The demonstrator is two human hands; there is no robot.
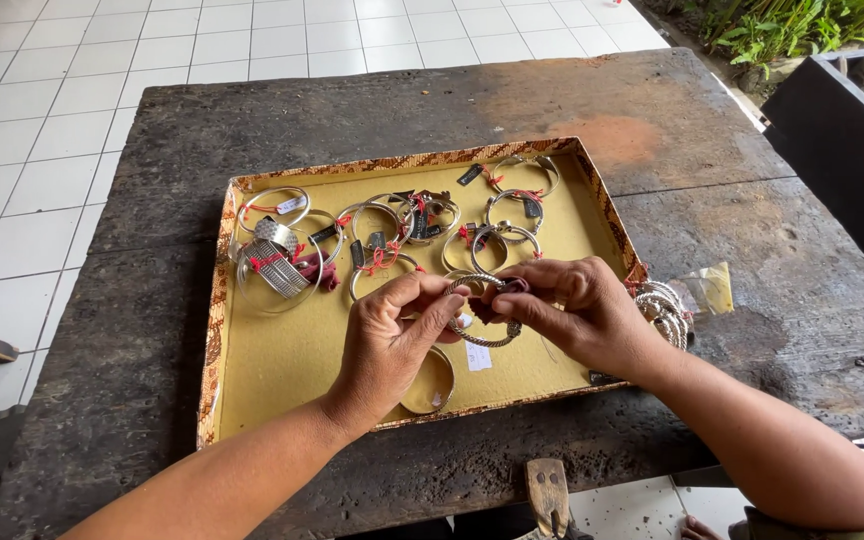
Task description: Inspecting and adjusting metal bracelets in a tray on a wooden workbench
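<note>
left hand + right hand: both pinch one twisted silver bangle between them | one plain bangle under left hand | tray on worktop: roughly ten tagged bangles beyond hands

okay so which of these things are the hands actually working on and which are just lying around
In hand:
left hand
right hand
twisted silver bangle
dark red cloth

Lying about:
tagged bangles
wide mesh cuff
tray
plastic bag

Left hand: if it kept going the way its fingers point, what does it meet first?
The left hand points up-right at the twisted silver bangle it already pinches; just past that, the right hand fingers. Depth is unclear, but nothing else lies between.
</note>
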